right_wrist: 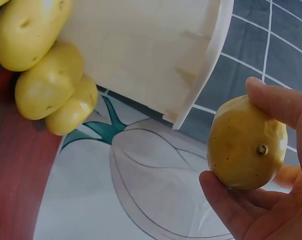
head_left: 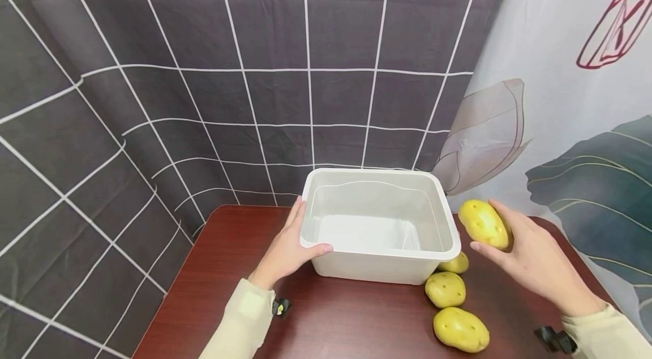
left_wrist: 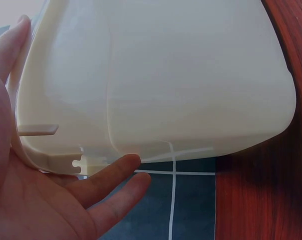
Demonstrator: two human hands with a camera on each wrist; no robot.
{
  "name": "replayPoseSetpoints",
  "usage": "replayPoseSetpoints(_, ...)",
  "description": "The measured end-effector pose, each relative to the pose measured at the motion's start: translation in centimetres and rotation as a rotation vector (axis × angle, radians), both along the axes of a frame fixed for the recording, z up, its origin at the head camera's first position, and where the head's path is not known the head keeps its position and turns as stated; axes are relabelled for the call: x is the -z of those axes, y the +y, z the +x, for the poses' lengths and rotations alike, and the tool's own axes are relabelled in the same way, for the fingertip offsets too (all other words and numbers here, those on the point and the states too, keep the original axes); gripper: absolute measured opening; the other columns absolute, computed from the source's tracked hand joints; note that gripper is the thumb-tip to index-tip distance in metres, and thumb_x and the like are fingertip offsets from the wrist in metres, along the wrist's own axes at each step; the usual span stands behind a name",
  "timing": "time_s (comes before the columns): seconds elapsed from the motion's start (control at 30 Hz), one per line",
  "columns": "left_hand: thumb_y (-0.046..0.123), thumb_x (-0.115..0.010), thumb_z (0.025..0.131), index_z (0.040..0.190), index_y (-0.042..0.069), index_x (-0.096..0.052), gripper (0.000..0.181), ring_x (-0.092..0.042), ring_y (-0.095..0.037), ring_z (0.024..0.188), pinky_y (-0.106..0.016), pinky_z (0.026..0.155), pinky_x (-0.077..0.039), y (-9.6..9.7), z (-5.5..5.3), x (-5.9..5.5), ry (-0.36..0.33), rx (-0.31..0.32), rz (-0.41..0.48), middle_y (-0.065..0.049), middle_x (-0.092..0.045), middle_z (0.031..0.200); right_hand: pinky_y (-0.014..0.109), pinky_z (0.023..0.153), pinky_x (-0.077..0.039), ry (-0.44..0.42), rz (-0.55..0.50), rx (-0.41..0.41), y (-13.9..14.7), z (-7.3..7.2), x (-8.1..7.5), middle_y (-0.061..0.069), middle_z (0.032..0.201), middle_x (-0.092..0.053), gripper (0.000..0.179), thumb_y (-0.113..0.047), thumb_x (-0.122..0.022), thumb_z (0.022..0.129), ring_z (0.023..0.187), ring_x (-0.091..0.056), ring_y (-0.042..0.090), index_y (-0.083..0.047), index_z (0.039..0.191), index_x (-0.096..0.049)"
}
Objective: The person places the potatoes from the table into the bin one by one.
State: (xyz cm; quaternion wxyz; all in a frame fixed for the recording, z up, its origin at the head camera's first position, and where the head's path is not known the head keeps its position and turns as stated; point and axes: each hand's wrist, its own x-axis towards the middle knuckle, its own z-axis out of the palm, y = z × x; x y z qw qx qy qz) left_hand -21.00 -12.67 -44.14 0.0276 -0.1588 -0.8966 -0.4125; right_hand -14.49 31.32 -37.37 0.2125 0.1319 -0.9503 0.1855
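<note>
A white plastic basin stands on the table, its inside bare. My left hand holds it at the near left corner, thumb over the front rim and fingers along the left side. In the left wrist view two fingers extend loosely beside the outer wall. To the right of the basin, my right hand grips a yellow potato between thumb and fingers, raised near rim height. A dark spot marks this potato in the right wrist view.
More potatoes lie in a row by the basin's right side: one partly hidden behind its corner, another in the middle, and one nearest. Behind the red-brown table hang a dark gridded cloth and a pale printed cloth.
</note>
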Motion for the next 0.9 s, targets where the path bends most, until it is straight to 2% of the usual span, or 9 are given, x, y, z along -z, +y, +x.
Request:
replayPoseSetpoints(0.2,0.055,-0.083,0.076,0.162,0.011,-0.016,0.118,-0.033,-0.025,0.146,-0.047,0.113,-0.034,0.1,0.0,-0.1,-0.002,-0.003,-0.001,0.009,-0.004,0.168,0.045,0.063,-0.046,-0.02,0.005,-0.003,-0.7,-0.5,-0.6,0.021,0.117,-0.061,0.088,-0.039,-0.089,0.075,0.088,-0.058,0.033,0.0,0.142,-0.048)
replayPoseSetpoints(0.47,0.047,-0.086,0.077,0.162,0.01,-0.016,0.116,-0.033,-0.026,0.146,-0.048,0.114,-0.034,0.1,0.1,-0.1,0.002,-0.007,0.005,0.009,-0.004,0.168,0.041,0.064,-0.044,0.002,0.002,-0.058,-1.7,-1.4,-1.2,0.007,0.11,-0.063,0.076,-0.034,-0.089,0.076,0.087,-0.055,0.023,-0.009,0.138,-0.053)
replayPoseSetpoints(0.73,0.052,-0.085,0.076,0.162,0.01,-0.016,0.117,-0.032,-0.026,0.147,-0.048,0.114,-0.033,0.1,0.0,0.0,0.002,-0.002,0.008,0.008,-0.004,0.168,0.059,0.078,-0.047,-0.031,-0.014,-0.089,-2.2,-2.0,-1.8,0.025,0.128,-0.059,0.087,-0.033,-0.087,0.078,0.106,-0.058,0.041,0.004,0.145,-0.046)
replayPoseSetpoints(0.9,0.056,-0.083,0.076,0.162,0.01,-0.015,0.119,-0.032,-0.025,0.146,-0.047,0.114,-0.034,0.0,0.0,0.1,-0.006,-0.003,0.002,0.011,-0.002,0.168,0.06,0.081,-0.047,-0.028,-0.017,-0.107,-2.9,-2.7,-2.0,0.026,0.129,-0.058,0.085,-0.03,-0.087,0.079,0.108,-0.058,0.042,0.004,0.145,-0.045)
